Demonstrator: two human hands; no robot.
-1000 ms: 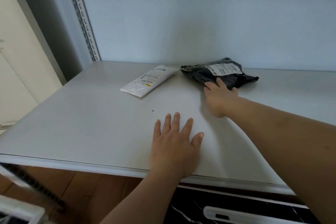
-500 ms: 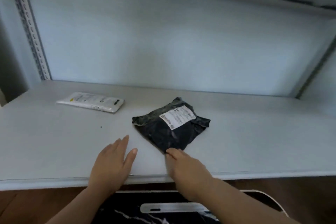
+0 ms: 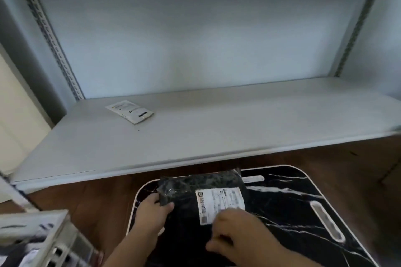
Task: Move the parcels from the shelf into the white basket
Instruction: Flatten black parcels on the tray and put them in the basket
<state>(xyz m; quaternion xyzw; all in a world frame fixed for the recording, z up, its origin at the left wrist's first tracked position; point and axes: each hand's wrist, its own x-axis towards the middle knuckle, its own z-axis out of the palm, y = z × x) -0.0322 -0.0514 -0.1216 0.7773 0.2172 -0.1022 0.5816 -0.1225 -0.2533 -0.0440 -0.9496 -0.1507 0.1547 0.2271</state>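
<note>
Left hand [image 3: 152,212]: my grip pinches the black parcel [image 3: 195,193] at its left corner.
Right hand [image 3: 236,232]: my grip holds its near edge.
Black parcel: off the shelf [image 3: 217,128], above the black marbled worktop [image 3: 293,201].
White parcel [image 3: 129,111]: on the shelf.
White basket [image 3: 43,236]: lower left.

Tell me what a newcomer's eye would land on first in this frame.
The black parcel with its white label, held by both hands, left hand and right hand, above a black marbled surface. Next, the lone white parcel on the grey shelf, toward its left rear.
</note>
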